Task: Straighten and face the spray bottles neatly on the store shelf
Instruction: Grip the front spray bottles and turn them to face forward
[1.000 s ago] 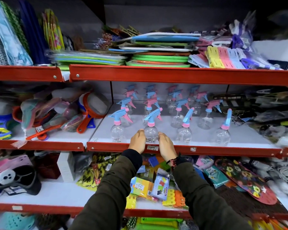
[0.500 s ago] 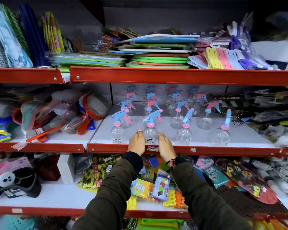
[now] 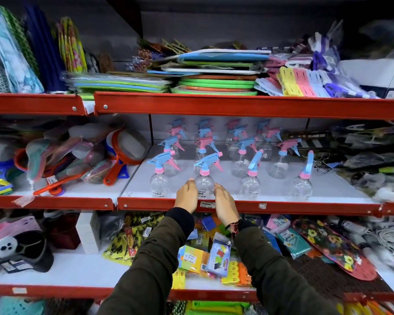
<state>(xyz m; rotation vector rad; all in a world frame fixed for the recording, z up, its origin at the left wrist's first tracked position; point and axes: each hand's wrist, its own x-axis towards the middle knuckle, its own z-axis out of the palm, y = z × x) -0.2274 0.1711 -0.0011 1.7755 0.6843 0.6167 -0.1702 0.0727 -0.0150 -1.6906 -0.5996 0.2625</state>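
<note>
Clear spray bottles with blue and pink trigger heads stand in rows on the white middle shelf point(image 3: 282, 196). The front row holds a left bottle point(image 3: 159, 186), a second bottle point(image 3: 204, 181), a third bottle point(image 3: 250, 186) and a right bottle point(image 3: 301, 188). My left hand point(image 3: 187, 197) and my right hand point(image 3: 224, 201) cup the second bottle from both sides at the shelf's front edge. The two left bottles point their nozzles left. The third and right bottles are turned a different way, their heads seen narrow. More bottles point(image 3: 241, 153) stand behind.
Strainers and brushes point(image 3: 114, 160) crowd the shelf to the left. Dark packaged goods point(image 3: 362, 160) lie to the right. A red upper shelf rail point(image 3: 237, 105) hangs above the trigger heads. Packets point(image 3: 218, 258) fill the lower shelf under my arms.
Both hands stay cupped around the second front bottle; the bottle and hands have barely shifted.
</note>
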